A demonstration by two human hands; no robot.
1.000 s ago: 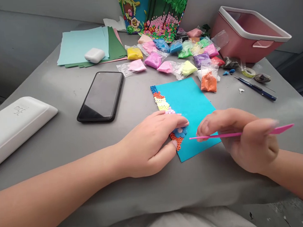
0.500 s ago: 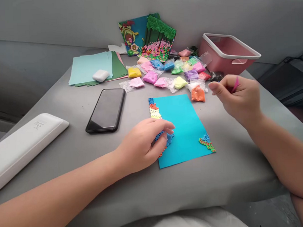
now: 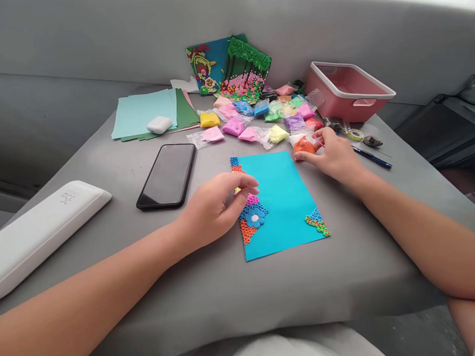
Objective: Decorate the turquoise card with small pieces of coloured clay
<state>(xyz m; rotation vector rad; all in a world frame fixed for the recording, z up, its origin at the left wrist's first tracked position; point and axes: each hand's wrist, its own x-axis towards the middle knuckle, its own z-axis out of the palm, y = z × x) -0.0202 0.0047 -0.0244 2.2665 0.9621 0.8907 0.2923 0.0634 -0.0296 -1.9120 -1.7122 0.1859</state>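
Blue sheet [image 3: 285, 197] is lying mid-bench [image 3: 187, 299]. Left hand [image 3: 218, 204] is sitting at its 9 o'clock edge, half curled, gripping nothing visible; can't tell whether fingertips are touching the beads below. Right hand [image 3: 336, 151] is holding a pink tool [image 3: 319, 141] while thumb and fingers are spanning the orange bag [image 3: 303, 144], just off the sheet's 1 o'clock corner; can't tell if they're squeezing it.

Likely risks: the tool is sharing fingers with the bag, so its end is risking snagging or piercing the plastic, or slipping loose. Left hand is overhanging the bead strip, so a dip is risking shifting beads or denting the blue flower [image 3: 255, 219] at 8 o'clock. Nothing is clearly pinning the sheet, so any brush is risking skewing it.
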